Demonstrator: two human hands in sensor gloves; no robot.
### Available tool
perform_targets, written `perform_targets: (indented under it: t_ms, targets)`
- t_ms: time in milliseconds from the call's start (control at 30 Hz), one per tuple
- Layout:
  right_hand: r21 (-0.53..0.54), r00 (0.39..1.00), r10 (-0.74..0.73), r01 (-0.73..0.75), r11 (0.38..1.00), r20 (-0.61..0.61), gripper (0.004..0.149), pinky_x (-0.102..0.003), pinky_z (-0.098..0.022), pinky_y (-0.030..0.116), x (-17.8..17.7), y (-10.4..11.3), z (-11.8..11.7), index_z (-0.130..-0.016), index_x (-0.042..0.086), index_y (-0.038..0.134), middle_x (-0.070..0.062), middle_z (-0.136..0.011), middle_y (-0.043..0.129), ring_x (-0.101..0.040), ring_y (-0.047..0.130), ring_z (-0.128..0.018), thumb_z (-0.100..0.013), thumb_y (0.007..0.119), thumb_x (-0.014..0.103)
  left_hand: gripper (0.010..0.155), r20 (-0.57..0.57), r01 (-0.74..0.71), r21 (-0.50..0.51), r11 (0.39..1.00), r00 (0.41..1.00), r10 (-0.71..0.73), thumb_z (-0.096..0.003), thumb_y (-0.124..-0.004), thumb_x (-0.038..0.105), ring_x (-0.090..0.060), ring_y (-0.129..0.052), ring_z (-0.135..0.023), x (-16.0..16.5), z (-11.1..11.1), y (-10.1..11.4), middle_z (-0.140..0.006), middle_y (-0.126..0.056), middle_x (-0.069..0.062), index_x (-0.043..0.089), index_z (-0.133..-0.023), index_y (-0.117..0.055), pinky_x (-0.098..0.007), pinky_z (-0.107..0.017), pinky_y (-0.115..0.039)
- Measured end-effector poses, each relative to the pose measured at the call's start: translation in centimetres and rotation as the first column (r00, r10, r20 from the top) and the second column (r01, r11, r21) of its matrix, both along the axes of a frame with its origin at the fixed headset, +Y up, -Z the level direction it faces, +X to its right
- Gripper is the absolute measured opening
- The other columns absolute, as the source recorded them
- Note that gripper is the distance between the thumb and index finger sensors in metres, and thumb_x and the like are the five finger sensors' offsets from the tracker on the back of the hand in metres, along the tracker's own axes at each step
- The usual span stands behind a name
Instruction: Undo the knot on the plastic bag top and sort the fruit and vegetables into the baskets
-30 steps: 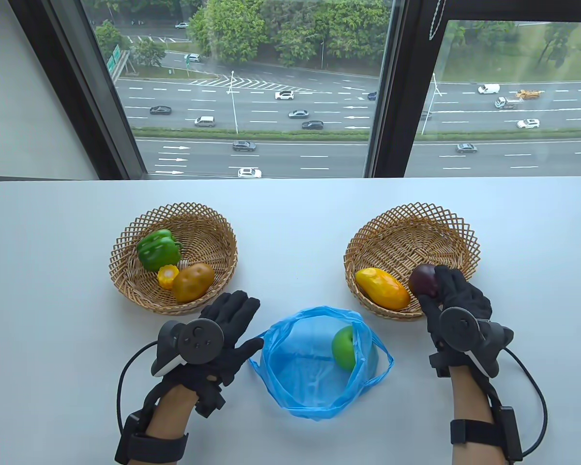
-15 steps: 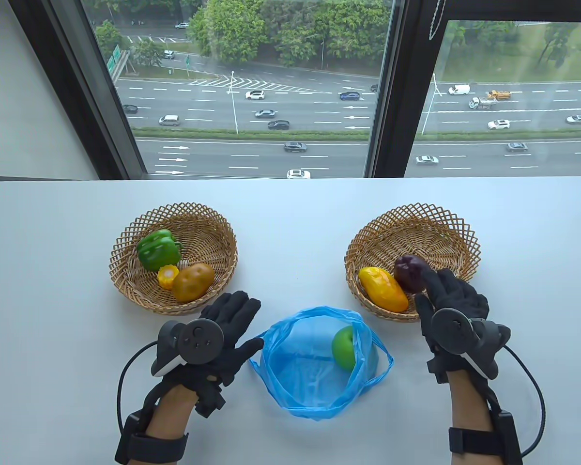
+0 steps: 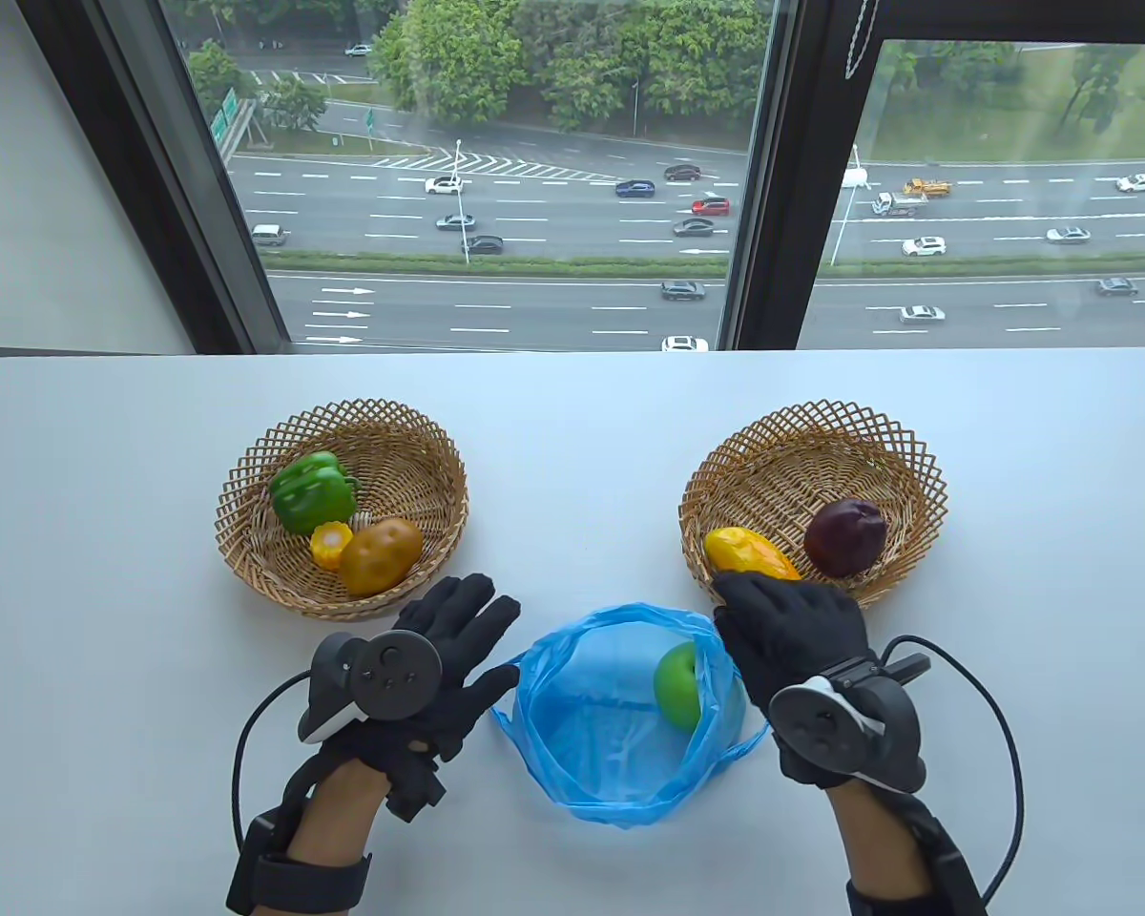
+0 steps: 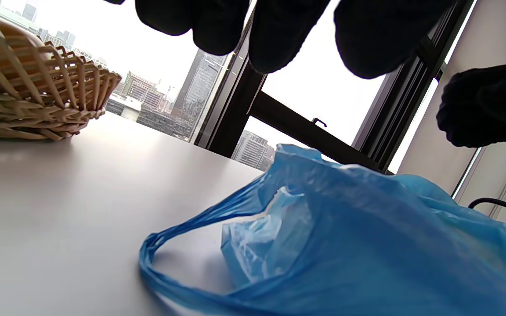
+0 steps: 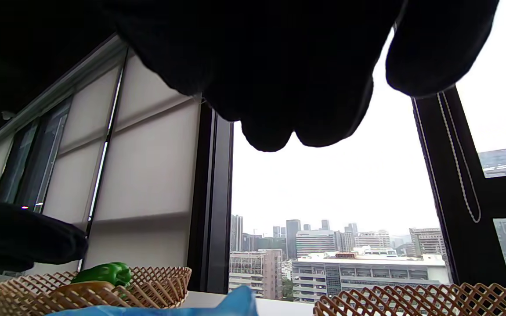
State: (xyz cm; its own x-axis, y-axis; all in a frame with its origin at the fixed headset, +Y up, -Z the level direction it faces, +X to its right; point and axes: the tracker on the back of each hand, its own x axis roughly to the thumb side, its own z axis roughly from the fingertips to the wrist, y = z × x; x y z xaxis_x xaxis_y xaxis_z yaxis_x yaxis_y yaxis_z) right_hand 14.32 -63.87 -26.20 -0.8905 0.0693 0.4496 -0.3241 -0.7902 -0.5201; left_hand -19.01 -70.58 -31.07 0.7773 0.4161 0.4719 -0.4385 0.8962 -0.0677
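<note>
White table [image 3: 572, 420] pushed right up against big window [image 3: 496, 172], dark frames [image 3: 782, 191]. Daylight, kinda overcast. Multi-lane road [image 3: 553, 305] with cars way below, trees [image 3: 572, 57] behind, pale wall [image 3: 48, 210] on left.

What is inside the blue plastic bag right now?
A green apple sits inside the open blue bag, against its right wall. Nothing else shows through the opening; the apple's right side is veiled by plastic.

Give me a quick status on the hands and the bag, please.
Both hands empty: left hand beside the bag, right hand over its rim. Bag open, apple inside. Nothing blocking.
</note>
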Motion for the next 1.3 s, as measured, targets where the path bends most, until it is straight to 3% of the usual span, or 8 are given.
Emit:
perform_targets:
  t_ms: [200, 433, 600, 867, 1133, 1300]
  targets:
    - [-0.065, 0.954, 0.246, -0.26, 0.963, -0.17, 0.039, -0.063, -0.057, 0.074, -5.7, -1.6, 1.6, -0.091, 0.024, 0.086, -0.002, -0.082, 0.099, -0.033, 0.093, -0.077, -0.054, 0.085, 0.035, 0.063, 0.035, 0.019, 0.046, 0.999, 0.999, -0.021, -0.0485, -0.075, 0.051, -0.045, -0.044, -0.109, 1.0, 0.5, 0.1, -0.122, -0.051, -0.013, 0.03, -0.108, -0.07, -0.066, -0.073, -0.042]
    - [-0.257, 0.88, 0.439, -0.473, 0.842, -0.181, 0.043, -0.069, -0.061, 0.068, -7.2, -4.5, 0.1, -0.097, 0.026, 0.081, -0.003, -0.097, 0.089, -0.038, 0.083, -0.089, -0.054, 0.085, 0.029, 0.058, 0.086, 0.08, 0.033, 0.996, 0.993, -0.083, -0.0475, -0.078, 0.051, -0.045, -0.042, -0.109, 2.5, 0.7, -0.5, -0.122, -0.05, -0.012, 0.032, -0.102, -0.079, -0.066, -0.073, -0.041]
    - [-0.387, 0.879, 0.45, -0.474, 0.791, -0.156, 0.053, -0.072, -0.062, 0.064, -5.7, -5.0, -1.2, -0.102, 0.023, 0.076, -0.008, -0.105, 0.081, -0.043, 0.077, -0.093, -0.053, 0.087, 0.039, 0.057, 0.099, 0.088, 0.028, 0.996, 0.991, -0.09, -0.0469, -0.079, 0.052, -0.045, -0.041, -0.109, 2.8, 0.8, -0.6, -0.122, -0.049, -0.012, 0.033, -0.101, -0.081, -0.066, -0.073, -0.041]
    - [-0.451, 0.867, 0.483, -0.481, 0.752, -0.119, 0.072, -0.072, -0.063, 0.063, -4.6, -5.4, -2.0, -0.109, 0.02, 0.067, -0.018, -0.112, 0.069, -0.049, 0.071, -0.095, -0.049, 0.09, 0.051, 0.06, 0.137, 0.18, -0.033, 0.983, 0.975, -0.174, -0.0456, -0.082, 0.053, -0.045, -0.036, -0.109, 4.0, 0.7, -1.9, -0.123, -0.044, -0.011, 0.033, -0.102, -0.079, -0.065, -0.074, -0.038]
    - [-0.579, 0.85, 0.517, -0.473, 0.664, -0.101, 0.089, -0.073, -0.064, 0.061, -3.6, -5.8, -2.8, -0.118, 0.017, 0.051, -0.023, -0.117, 0.058, -0.053, 0.066, -0.097, -0.048, 0.09, 0.056, 0.064, 0.145, 0.196, -0.076, 0.978, 0.972, -0.183, -0.0451, -0.082, 0.055, -0.045, -0.037, -0.109, 4.1, 0.5, -2.2, -0.123, -0.045, -0.012, 0.029, -0.103, -0.078, -0.065, -0.073, -0.039]
    - [-0.588, 0.821, 0.56, -0.507, 0.631, -0.108, 0.099, -0.072, -0.064, 0.062, -3.8, -6.3, -2.9, -0.12, 0.016, 0.042, -0.025, -0.118, 0.053, -0.054, 0.066, -0.097, -0.045, 0.094, 0.054, 0.063, 0.147, 0.198, -0.088, 0.976, 0.972, -0.184, -0.0453, -0.081, 0.055, -0.045, -0.037, -0.109, 4.1, 0.6, -2.2, -0.123, -0.046, -0.012, 0.029, -0.103, -0.079, -0.065, -0.073, -0.039]
